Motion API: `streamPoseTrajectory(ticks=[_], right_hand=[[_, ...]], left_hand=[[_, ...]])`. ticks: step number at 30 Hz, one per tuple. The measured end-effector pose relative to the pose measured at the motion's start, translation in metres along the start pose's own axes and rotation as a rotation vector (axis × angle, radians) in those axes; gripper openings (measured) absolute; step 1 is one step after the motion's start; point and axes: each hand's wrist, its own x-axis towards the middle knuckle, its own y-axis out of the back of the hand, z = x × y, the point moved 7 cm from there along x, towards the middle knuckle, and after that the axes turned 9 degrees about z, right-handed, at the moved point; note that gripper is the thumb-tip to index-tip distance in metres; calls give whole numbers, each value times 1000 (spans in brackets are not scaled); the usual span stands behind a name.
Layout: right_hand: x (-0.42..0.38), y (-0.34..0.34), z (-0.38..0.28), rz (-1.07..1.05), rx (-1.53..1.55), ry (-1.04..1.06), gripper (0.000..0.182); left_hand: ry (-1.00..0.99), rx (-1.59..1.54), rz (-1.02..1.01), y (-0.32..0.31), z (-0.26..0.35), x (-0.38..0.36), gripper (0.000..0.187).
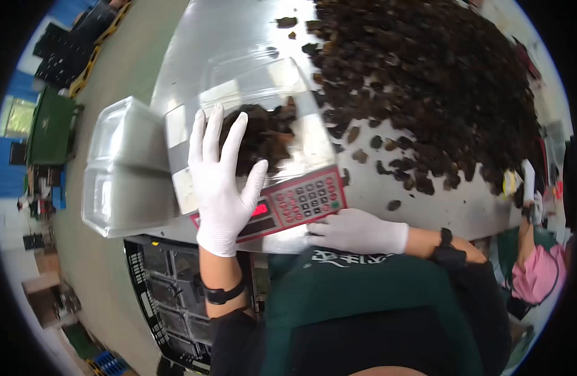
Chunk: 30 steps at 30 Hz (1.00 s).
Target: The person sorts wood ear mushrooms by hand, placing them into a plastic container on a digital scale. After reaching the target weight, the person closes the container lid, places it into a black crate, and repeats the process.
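Note:
My left hand (222, 178), in a white glove, is spread with its fingers over a clear plastic clamshell box (294, 141). Inside the box lie dark brown, leafy pieces (263, 135) that look like wood ear mushrooms. The box rests on a scale (307, 200) with a red-edged keypad and a lit red display, partly covered by my left wrist. Its transparent lid (244, 66) is tipped back. My right hand (360, 232), also gloved, is by the scale's front edge, fingers bent and together. Nothing shows in it.
A large heap of the same dark pieces (426, 81) covers the right of the metal table (395, 225), with loose ones at its edge. Stacked clear boxes (128, 169) stand left of the scale. A black crate (175, 294) holds packed boxes below. Another person in pink (539, 276) is at far right.

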Motion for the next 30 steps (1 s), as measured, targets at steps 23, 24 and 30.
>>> streamPoseTrajectory(ticks=[23,24,30], right_hand=[[-11,42,210,483,-29,-603,17],[-16,45,214,497,44,-648,16],[-84,92,231,841,365,-975,13]], left_hand=[[299,390,268,135,-35,-10,45],[305,407,270,144,-38,-14,45],[279,279,263,139,-52,-18,43]])
